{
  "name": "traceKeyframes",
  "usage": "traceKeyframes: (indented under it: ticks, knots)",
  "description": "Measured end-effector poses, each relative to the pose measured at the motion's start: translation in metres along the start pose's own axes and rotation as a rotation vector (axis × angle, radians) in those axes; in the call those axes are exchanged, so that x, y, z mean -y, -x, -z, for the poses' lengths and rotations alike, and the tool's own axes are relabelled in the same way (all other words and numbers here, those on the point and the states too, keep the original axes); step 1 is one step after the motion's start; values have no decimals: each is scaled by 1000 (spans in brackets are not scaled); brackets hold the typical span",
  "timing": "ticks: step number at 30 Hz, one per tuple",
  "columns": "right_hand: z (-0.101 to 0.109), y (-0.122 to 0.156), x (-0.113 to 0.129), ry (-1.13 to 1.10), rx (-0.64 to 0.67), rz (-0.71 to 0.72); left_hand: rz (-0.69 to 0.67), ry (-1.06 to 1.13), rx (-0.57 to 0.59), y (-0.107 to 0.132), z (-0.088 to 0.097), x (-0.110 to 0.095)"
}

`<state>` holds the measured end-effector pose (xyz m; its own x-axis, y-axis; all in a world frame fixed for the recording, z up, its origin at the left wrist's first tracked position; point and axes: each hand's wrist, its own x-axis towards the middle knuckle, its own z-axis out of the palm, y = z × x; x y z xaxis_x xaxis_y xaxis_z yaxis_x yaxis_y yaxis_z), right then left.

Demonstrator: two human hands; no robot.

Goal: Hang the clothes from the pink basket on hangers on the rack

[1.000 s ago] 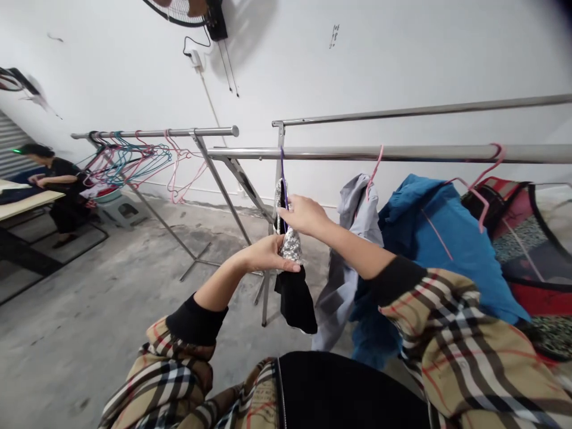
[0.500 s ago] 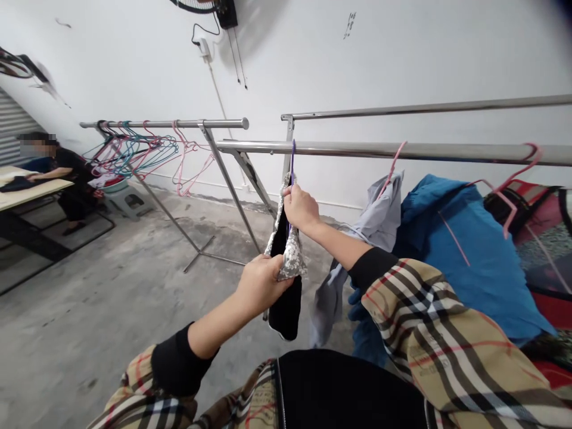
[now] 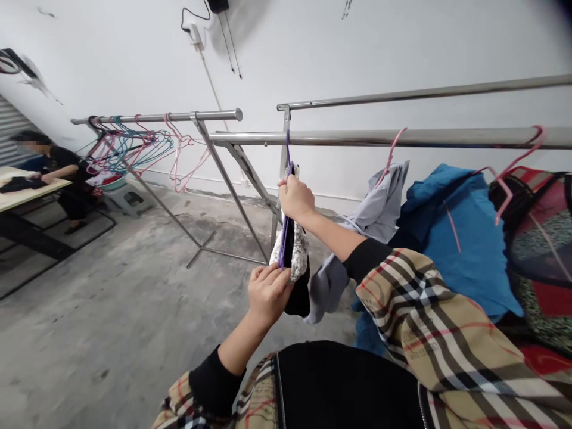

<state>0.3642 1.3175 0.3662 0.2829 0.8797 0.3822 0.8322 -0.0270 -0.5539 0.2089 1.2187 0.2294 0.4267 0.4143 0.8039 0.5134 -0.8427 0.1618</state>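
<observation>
In the head view, my right hand [image 3: 295, 198] is clenched around a purple wire hanger [image 3: 287, 152] and the top of a black, silver-patterned garment [image 3: 298, 253], just below a steel rail [image 3: 357, 138]. My left hand [image 3: 269, 294] grasps the garment lower down.

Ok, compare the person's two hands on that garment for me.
The right hand is raised higher, closed around the purple hanger below its hook, while the left hand sits lower. The right hand grips near the hanger's top; the left hand is at its lower end, on the black and silver garment. Both hands are bare and come out of plaid sleeves.
</observation>
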Motion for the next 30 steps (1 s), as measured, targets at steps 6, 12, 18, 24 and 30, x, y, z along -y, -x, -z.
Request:
traceKeyframes:
  ticks: [6, 12, 18, 24, 30]
  knots:
    - [4, -2, 17, -174, 4, -58, 245, 214, 74, 7, -24, 7]
    - [19, 37, 13, -413, 38, 60, 658, 590, 141, -5, -38, 16]
    - [13, 121, -33, -411, 138, 10, 749, 854, 204, -18, -39, 9]
    - [12, 180, -74, -676, 378, 20, 459, 934, 316, -46, -7, -11]
    - [25, 218, -96, -766, 239, -51, 58, 932, 334, -82, -21, -32]
